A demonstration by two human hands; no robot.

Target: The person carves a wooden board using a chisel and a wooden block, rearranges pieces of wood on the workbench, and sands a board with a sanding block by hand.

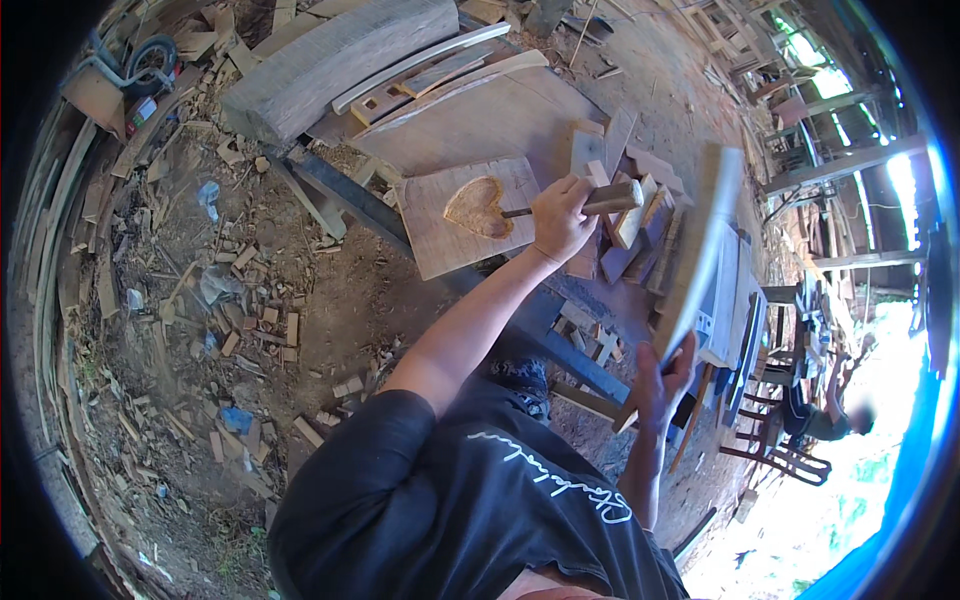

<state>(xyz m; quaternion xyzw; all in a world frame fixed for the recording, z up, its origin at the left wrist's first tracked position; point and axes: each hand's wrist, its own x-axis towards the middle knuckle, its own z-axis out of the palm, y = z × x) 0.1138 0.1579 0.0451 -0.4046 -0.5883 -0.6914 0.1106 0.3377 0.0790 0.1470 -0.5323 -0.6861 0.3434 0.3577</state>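
Observation:
A pale square board [440, 256] lies on the workbench with a rough heart-shaped recess [470, 207] cut into its face. My left hand [563, 220] is closed around a chisel [613, 198]; its thick wooden handle points right, and its narrow metal blade reaches the recess's right side. In my right hand [664, 387] is the lower end of a long, flat length of wood [700, 240]. It stands raised to the right of the chisel handle, apart from it, its upper end slightly blurred.
Behind the board are a thick timber beam [335, 65] and several strips. Wood offcuts [640, 225] are piled right of my left hand. A dark metal rail [350, 195] edges the bench. Scraps litter the ground at left. A person [825, 415] is at far right near wooden chairs [775, 450].

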